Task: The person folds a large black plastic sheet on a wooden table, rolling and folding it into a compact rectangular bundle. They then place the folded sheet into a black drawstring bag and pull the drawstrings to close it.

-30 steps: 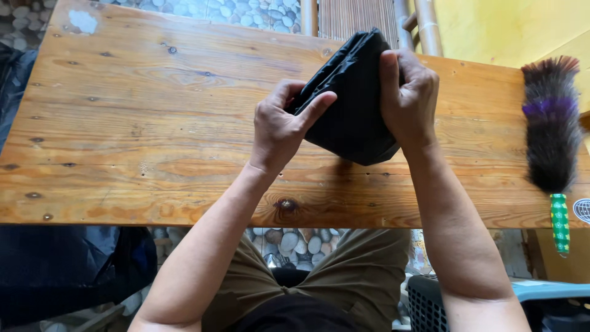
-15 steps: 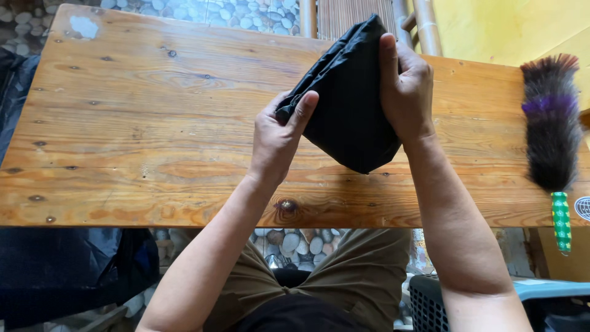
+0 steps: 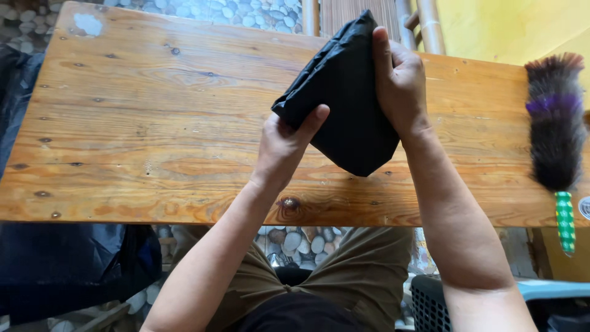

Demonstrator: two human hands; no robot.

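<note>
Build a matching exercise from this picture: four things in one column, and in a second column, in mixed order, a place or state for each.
Things:
1. folded black plastic bag
2. dark feather duster with a green handle
3. long wooden plank table
4. black plastic basket

Places or states:
A. lying at the table's right end
B. held between both hands
C. on the floor, lower right
D. bare on its left half

Pairs: 1-B, 2-A, 3-D, 4-C

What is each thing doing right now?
Black folded bag: folded flat, lifted at a tilt, held by both hands.
Left hand: gripping the bag's lower left edge.
Right hand: gripping its right edge.
Feather duster: lying flat on the wooden table, untouched.
</note>
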